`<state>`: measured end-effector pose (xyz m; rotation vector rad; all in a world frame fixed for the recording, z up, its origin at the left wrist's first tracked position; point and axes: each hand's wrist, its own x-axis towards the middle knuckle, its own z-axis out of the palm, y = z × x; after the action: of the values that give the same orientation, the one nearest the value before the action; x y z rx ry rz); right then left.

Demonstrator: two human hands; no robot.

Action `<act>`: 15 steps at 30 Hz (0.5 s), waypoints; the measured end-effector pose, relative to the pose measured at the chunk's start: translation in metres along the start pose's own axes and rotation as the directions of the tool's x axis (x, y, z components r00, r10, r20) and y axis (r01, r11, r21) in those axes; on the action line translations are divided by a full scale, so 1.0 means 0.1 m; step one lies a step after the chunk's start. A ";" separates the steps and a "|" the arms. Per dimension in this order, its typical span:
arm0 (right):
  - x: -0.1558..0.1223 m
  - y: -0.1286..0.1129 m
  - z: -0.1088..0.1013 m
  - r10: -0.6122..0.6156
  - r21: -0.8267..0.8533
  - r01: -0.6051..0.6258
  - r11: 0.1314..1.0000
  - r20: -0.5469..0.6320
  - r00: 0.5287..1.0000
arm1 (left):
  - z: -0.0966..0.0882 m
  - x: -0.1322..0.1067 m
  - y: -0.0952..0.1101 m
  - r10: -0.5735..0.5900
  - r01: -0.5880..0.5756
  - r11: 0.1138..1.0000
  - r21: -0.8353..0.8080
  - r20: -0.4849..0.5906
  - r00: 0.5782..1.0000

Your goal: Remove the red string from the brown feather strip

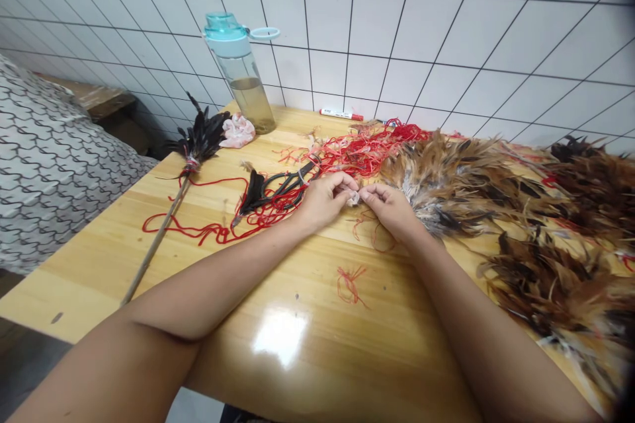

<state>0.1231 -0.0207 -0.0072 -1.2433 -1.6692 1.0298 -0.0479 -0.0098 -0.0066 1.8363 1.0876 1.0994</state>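
My left hand [325, 198] and my right hand [391, 206] meet at the middle of the wooden table [278, 317]. Both pinch a small pale tuft [353, 197], probably feather down, between their fingertips. Thin red thread [367, 228] trails from under the right hand. A heap of brown feathers [471, 178] lies just right of my hands. Black scissors [290, 186] rest on red cord left of my left hand.
A stick with dark feathers tied at its tip [191, 155] lies at the left. A teal-lidded water bottle [241, 73], a pink cloth [238, 132] and a red-and-white marker [341, 114] stand near the tiled wall. Tangled red string [367, 149], more feathers [560, 284].
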 end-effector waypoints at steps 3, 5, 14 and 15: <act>0.02 0.02 -0.01 0.035 0.000 -0.035 0.999 -0.047 0.998 | -0.02 0.00 0.02 0.059 -0.061 0.994 0.085 0.028 0.998; 0.01 0.00 -0.01 0.037 -0.043 -0.038 0.998 -0.035 0.999 | -0.03 0.00 0.05 0.117 -0.122 0.982 0.144 0.038 0.992; 0.00 -0.06 0.01 0.035 -0.214 -0.044 0.976 -0.045 0.998 | -0.03 -0.03 0.07 0.182 -0.179 0.950 0.255 0.015 0.983; -0.01 -0.07 0.01 0.023 -0.255 -0.035 0.966 -0.050 0.998 | -0.03 -0.03 0.06 0.182 -0.180 0.948 0.261 0.018 0.983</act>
<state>0.1197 -0.0231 -0.0016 -1.4497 -1.7939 0.8140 -0.0495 -0.0143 -0.0007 2.1791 1.1295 1.1080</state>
